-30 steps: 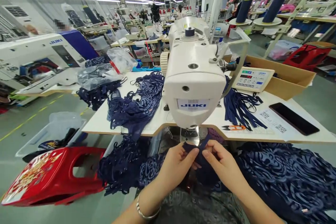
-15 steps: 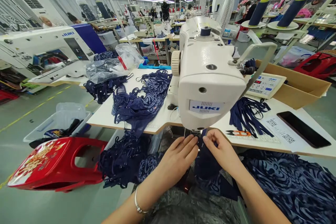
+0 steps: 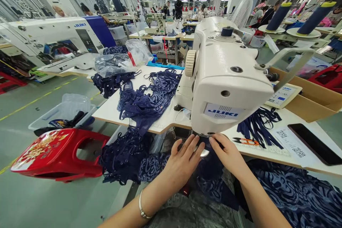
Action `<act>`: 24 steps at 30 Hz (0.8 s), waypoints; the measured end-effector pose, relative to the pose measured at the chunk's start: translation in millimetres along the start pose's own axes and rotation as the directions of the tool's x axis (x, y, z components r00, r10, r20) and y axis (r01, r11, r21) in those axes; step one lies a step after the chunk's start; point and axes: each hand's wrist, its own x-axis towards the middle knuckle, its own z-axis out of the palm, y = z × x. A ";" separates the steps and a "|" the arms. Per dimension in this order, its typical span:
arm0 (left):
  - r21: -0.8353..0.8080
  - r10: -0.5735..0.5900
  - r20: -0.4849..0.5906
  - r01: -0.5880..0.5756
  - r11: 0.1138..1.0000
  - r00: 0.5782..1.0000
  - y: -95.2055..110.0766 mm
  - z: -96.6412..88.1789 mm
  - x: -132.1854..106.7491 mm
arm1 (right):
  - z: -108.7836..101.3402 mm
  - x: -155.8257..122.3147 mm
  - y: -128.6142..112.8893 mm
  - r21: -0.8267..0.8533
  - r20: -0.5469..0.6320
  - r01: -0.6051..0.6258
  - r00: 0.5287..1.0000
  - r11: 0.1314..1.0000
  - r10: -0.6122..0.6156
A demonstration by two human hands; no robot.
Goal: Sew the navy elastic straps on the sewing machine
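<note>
A white sewing machine [image 3: 227, 74] stands in front of me, its head above both hands. My left hand [image 3: 187, 153] lies with fingers stretched and slightly apart under the machine head, touching the edge of a navy garment piece [image 3: 211, 165]. Close beside it, my right hand [image 3: 227, 151] has thumb and fingers closed on the same piece near the needle area. The cloth hangs from there toward my lap, its lower part patterned. The needle and the fingertips' exact contact are mostly hidden by the machine head.
Patterned navy pieces [image 3: 152, 96] cover the table's left side. To the right lie navy straps [image 3: 259, 126], orange thread snips [image 3: 245, 141] and a phone [image 3: 316, 144]. A red stool [image 3: 58, 153] stands at left, and more patterned fabric [image 3: 294, 188] is at lower right.
My view has shifted, so the machine appears farther right and larger. Both hands have moved forward under the machine head with the cloth, and my left fingers are more spread.
</note>
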 end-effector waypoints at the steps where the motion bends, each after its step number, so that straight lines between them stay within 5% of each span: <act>1: 0.002 -0.004 -0.004 0.004 1.000 1.000 0.2 -0.9 0.6 | 0.0 1.2 -0.6 -0.010 -0.001 0.008 1.000 1.000 -0.008; 24: -0.038 -0.029 -0.028 0.028 0.999 0.999 0.6 -2.7 3.6 | 2.1 3.9 -3.6 -0.102 -0.047 -0.006 0.999 0.995 0.001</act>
